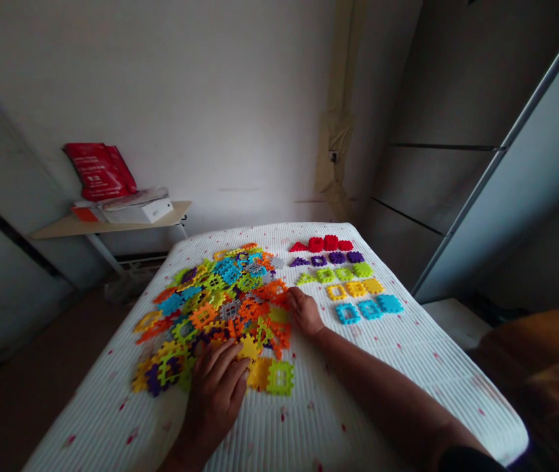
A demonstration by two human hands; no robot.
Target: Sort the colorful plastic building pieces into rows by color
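A big heap of colourful interlocking plastic pieces (203, 316) lies on the white ribbed cover (309, 419). My left hand (220, 380) rests on the heap's near edge, fingers spread over dark and yellow pieces. At the heap's right edge, my right hand (305, 312) has its fingers bent together beside an orange piece (277, 290); what they grip, if anything, is hidden. To the right, pieces lie in rows by colour: red (330, 242), purple (337, 257), green (343, 274), yellow (355, 288) and blue (369, 309). A green square (280, 378) lies nearest me.
Behind on the left, a small wooden table (181, 211) bears a white box (154, 210) and a red bag (100, 170). Grey cabinets (437, 170) stand at the right. A blurred brown object (545, 347) is at the lower right.
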